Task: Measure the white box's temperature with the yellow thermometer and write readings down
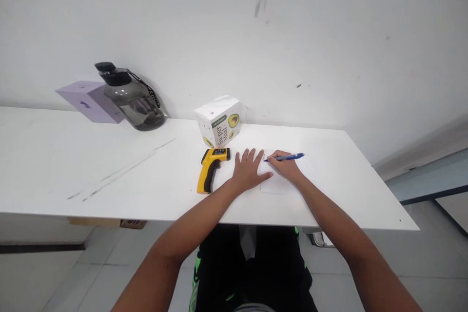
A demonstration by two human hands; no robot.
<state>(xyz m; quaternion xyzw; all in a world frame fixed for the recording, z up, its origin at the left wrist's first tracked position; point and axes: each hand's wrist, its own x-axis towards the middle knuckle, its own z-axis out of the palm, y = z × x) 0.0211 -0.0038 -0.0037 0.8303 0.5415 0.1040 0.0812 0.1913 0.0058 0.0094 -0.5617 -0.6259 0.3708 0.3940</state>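
Observation:
My right hand (pixel 286 166) is closed around a blue pen (pixel 292 156), its tip down at a white sheet of paper (pixel 272 186). Flat on the left edge of the paper and the table lies my left hand (pixel 249 171), fingers spread. Just left of that hand is a yellow and black infrared thermometer gun (pixel 211 170), lying on its side. Any marks on the sheet near the pen tip are too faint to read.
Behind the thermometer stands a white box with avocado pictures (pixel 221 122). Farther left, a grey water bottle (pixel 137 102) and a lilac box (pixel 91 102) stand against the wall. The white table (pixel 127 170) ends at a front edge before my lap.

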